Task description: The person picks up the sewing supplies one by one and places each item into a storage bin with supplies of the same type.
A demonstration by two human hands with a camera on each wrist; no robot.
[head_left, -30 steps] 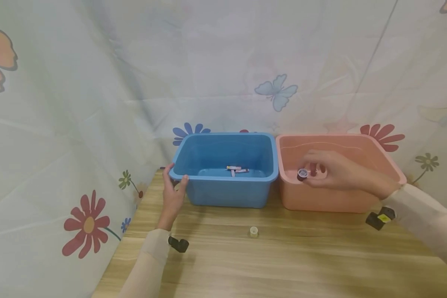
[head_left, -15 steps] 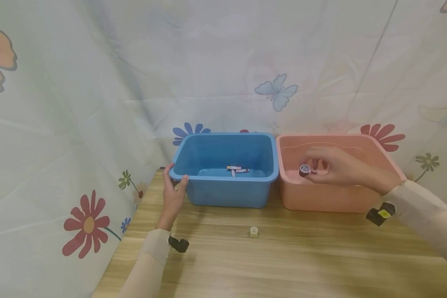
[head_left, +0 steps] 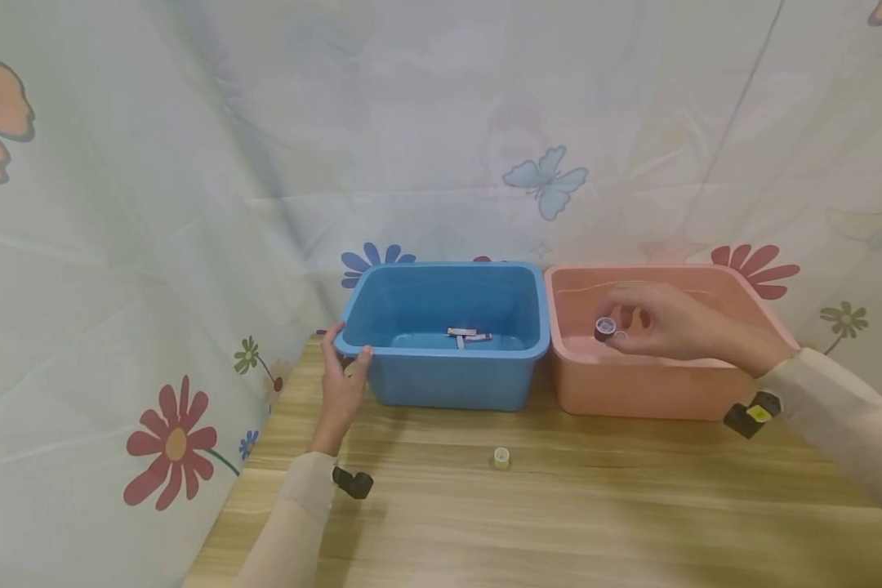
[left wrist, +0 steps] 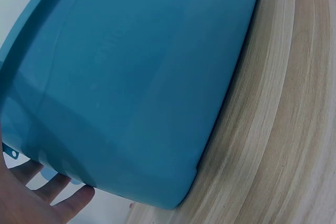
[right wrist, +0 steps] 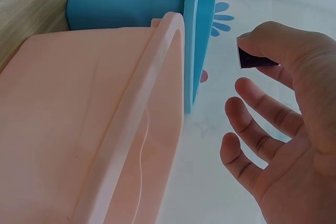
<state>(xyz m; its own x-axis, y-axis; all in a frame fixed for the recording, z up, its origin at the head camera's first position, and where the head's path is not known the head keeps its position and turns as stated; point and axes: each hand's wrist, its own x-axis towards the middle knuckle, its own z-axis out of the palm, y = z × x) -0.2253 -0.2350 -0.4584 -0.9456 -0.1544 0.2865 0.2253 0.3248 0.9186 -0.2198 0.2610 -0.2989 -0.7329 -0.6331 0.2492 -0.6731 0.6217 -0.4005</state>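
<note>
In the head view my right hand point(head_left: 661, 322) is over the pink bin point(head_left: 639, 388), pinching a small dark bottle cap point(head_left: 605, 329) between thumb and index finger. The cap's pale hollow side faces up, and the other fingers are spread apart in the right wrist view. A small pale round thing point(head_left: 621, 335) shows just beside the cap; its kind is unclear. My left hand point(head_left: 341, 396) grips the front left corner of the blue bin point(head_left: 448, 382), thumb at the front rim. Its fingers point(left wrist: 76, 203) lie along the bin's side in the left wrist view.
A small cream cap point(head_left: 501, 458) stands on the wooden table point(head_left: 559, 523) in front of the bins. Several slim printed white sticks point(head_left: 461, 332) lie inside the blue bin. The bins stand side by side against a flowered curtain point(head_left: 426, 163).
My right hand has risen slightly and shifted a little right with the dark cap, which has tilted to show more of its hollow side. My left hand has stayed at the blue bin.
</note>
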